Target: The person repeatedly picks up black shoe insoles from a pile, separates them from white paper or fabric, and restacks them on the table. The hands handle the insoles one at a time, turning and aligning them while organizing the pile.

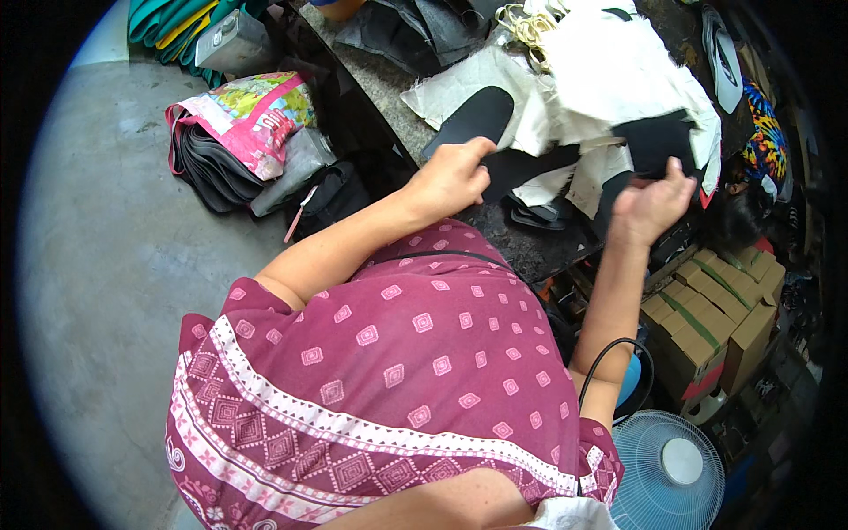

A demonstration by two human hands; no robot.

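Observation:
My left hand (455,181) is closed on a black sole-shaped piece (481,117), its rounded end pointing away from me over the table edge. My right hand (652,208), a little smeared by motion, pinches the near edge of a black squarish piece (658,146) between thumb and fingers. Frayed white cloth (609,75) spreads beneath and behind both pieces. Between my hands, a dark strip (530,168) lies across the cloth. Several thin black pieces (539,215) are stacked by the near table edge.
Dark fabric (415,35) and pale cords (530,31) lie at the back of the table. On the floor at left are a pink patterned bag (265,115) of black sheets and a metal tin (231,42). Cardboard boxes (707,318) and a blue fan (676,477) stand at right.

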